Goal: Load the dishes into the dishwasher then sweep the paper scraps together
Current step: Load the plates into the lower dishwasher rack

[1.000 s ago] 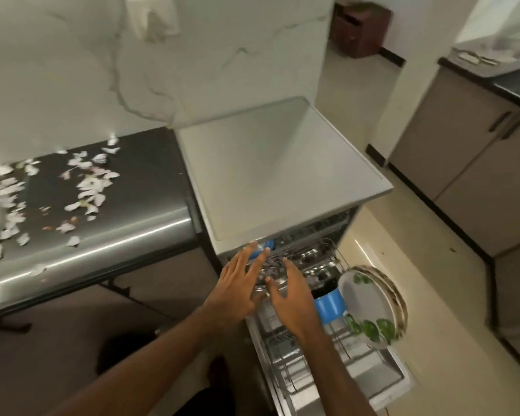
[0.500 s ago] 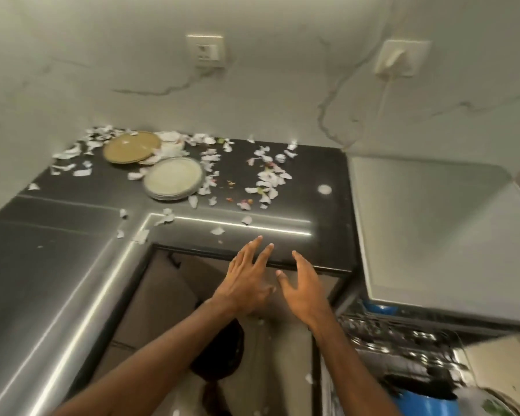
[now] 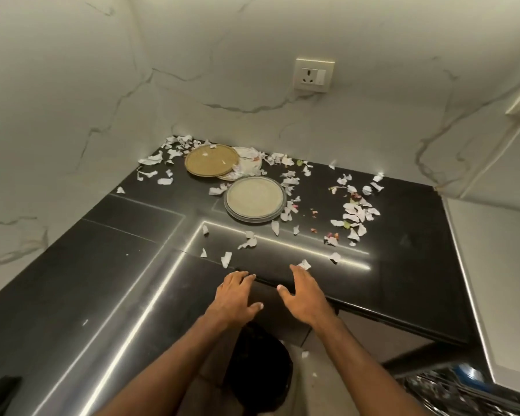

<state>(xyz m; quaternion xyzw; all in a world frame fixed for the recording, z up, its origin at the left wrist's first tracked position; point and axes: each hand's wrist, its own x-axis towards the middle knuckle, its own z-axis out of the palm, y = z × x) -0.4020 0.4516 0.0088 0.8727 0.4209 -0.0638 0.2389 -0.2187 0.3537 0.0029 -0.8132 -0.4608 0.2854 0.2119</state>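
With the left hand point(image 3: 234, 298) and right hand point(image 3: 305, 295) wide and empty, reach to 12 o'clock and lift the grey plate point(image 3: 254, 198), maybe two stacked, by both sides.

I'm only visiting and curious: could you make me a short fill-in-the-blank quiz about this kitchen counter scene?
1. The left hand and the right hand hold ___.
2. The paper scraps lie scattered over a countertop whose colour is ___.
3. Compared with the golden plate, the grey-rimmed plate lies ___ to the person.

Missing words: nothing; black; nearer.
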